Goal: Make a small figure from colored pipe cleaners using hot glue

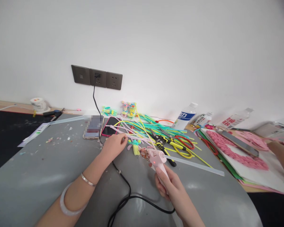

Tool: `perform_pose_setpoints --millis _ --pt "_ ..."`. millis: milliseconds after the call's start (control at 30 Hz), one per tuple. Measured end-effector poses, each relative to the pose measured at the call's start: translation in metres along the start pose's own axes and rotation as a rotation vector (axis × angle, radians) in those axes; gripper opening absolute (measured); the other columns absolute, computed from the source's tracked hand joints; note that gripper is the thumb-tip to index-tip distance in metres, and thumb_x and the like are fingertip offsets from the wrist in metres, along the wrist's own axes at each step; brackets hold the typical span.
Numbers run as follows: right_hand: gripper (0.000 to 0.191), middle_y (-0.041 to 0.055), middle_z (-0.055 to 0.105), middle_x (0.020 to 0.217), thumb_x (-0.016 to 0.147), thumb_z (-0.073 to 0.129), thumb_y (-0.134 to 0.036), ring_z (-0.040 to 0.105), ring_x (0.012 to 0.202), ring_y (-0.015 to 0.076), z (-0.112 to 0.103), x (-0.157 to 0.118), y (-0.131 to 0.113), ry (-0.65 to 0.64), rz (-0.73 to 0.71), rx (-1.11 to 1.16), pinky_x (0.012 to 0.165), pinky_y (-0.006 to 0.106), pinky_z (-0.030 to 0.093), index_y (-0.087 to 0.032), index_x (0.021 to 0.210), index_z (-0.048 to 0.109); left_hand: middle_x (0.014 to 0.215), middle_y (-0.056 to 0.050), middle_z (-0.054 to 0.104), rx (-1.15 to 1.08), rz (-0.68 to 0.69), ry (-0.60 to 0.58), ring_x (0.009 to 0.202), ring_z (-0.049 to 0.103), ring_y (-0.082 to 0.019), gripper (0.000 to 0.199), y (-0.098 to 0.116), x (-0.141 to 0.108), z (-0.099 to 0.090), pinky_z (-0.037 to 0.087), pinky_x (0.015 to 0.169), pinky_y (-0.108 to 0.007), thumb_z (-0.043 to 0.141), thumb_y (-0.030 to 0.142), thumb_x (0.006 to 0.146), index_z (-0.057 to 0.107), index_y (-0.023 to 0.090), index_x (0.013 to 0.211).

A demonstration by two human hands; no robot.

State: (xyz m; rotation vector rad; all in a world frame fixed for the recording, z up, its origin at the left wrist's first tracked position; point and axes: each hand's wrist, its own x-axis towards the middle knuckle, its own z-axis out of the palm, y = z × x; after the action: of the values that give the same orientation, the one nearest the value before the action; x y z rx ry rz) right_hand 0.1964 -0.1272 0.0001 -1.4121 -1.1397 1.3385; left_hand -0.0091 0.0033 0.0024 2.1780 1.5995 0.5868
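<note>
My right hand (167, 183) is wrapped round the handle of a pale pink hot glue gun (158, 157). A translucent glue stick (196, 164) juts from its back, and its crusted nozzle points left. Just left of the nozzle is a small yellow-green pipe-cleaner figure (135, 148) with teal parts and round knobs on top. My left hand (114, 145) is closed in a pinch beside the figure's left side; what the fingertips hold, if anything, is too small to make out. A black cord (125, 181) runs under my left wrist and loops across the grey table (61, 170).
Pipe cleaners (146, 124), wire cutters (164, 148) and orange-handled scissors (184, 142) lie behind the gun. Two phones, finished figures (129, 109) and a bottle (186, 116) stand or lie further back. Another person's hand (281, 153) is at the right, by papers and a pink braided ring (236, 151).
</note>
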Motion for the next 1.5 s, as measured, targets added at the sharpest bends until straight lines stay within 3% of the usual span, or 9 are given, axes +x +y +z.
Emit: perform_pose_setpoints --millis 200,467,867,1033,1133,1300,1500 --pt "0.047 -0.0091 0.034 0.05 0.084 0.055 -0.066 0.02 0.04 0.0043 -0.005 0.0 0.001 -0.007 -0.062 0.063 0.036 0.019 0.016 -0.019 0.082 0.051 0.061 0.0 0.059 0.0 -0.024 -0.017 0.056 0.052 -0.016 0.02 0.0 0.001 0.0 0.025 0.054 -0.025 0.046 0.026 0.088 0.063 0.023 0.078" --pt "0.047 -0.0108 0.03 0.049 0.083 0.059 -0.065 0.015 0.043 0.0037 -0.006 0.002 -0.006 -0.074 0.059 0.115 0.038 0.019 0.012 -0.019 0.084 0.049 0.062 0.0 0.062 0.009 -0.012 0.001 0.058 0.054 -0.017 0.02 -0.002 0.001 0.0 0.025 0.054 -0.025 0.047 0.025 0.088 0.065 0.022 0.08" --pt "0.05 -0.0111 0.031 0.049 0.083 0.057 -0.067 0.016 0.041 0.0042 -0.006 0.01 0.006 -0.076 0.03 0.099 0.038 0.02 0.012 -0.019 0.092 0.05 0.06 0.001 0.059 -0.014 -0.007 -0.002 0.055 0.05 -0.015 0.018 -0.002 0.0 0.0 0.024 0.054 -0.025 0.048 0.025 0.087 0.064 0.022 0.079" --pt "0.046 -0.0078 0.034 0.051 0.086 0.055 -0.064 0.024 0.043 0.006 -0.005 0.007 0.008 0.031 -0.148 0.069 0.041 0.022 0.017 -0.02 0.074 0.045 0.061 0.001 0.059 -0.011 -0.01 0.0 0.055 0.05 -0.015 0.019 -0.002 0.001 0.001 0.024 0.054 -0.025 0.047 0.025 0.087 0.064 0.022 0.078" --pt "0.048 -0.0068 0.035 0.052 0.088 0.052 -0.063 0.025 0.045 0.0067 -0.008 0.004 0.001 0.031 -0.207 0.064 0.043 0.023 0.019 -0.021 0.068 0.042 0.062 0.001 0.059 -0.007 -0.011 0.006 0.056 0.05 -0.015 0.019 -0.002 0.001 0.001 0.024 0.054 -0.025 0.046 0.025 0.087 0.063 0.022 0.077" --pt "0.046 -0.0092 0.032 0.051 0.086 0.054 -0.065 0.018 0.043 0.0054 -0.007 0.003 -0.01 -0.067 -0.077 0.039 0.041 0.022 0.014 -0.02 0.083 0.049 0.062 0.001 0.059 -0.015 -0.024 0.02 0.056 0.051 -0.015 0.021 -0.005 0.002 0.0 0.024 0.054 -0.025 0.045 0.026 0.088 0.063 0.022 0.078" --pt "0.05 -0.01 0.032 0.051 0.081 0.059 -0.067 0.016 0.044 0.0052 -0.007 0.003 -0.008 -0.035 0.024 0.023 0.041 0.021 0.012 -0.019 0.091 0.049 0.063 0.0 0.061 -0.003 -0.03 0.022 0.057 0.052 -0.016 0.019 -0.004 0.001 -0.001 0.023 0.053 -0.026 0.046 0.024 0.086 0.062 0.023 0.076"
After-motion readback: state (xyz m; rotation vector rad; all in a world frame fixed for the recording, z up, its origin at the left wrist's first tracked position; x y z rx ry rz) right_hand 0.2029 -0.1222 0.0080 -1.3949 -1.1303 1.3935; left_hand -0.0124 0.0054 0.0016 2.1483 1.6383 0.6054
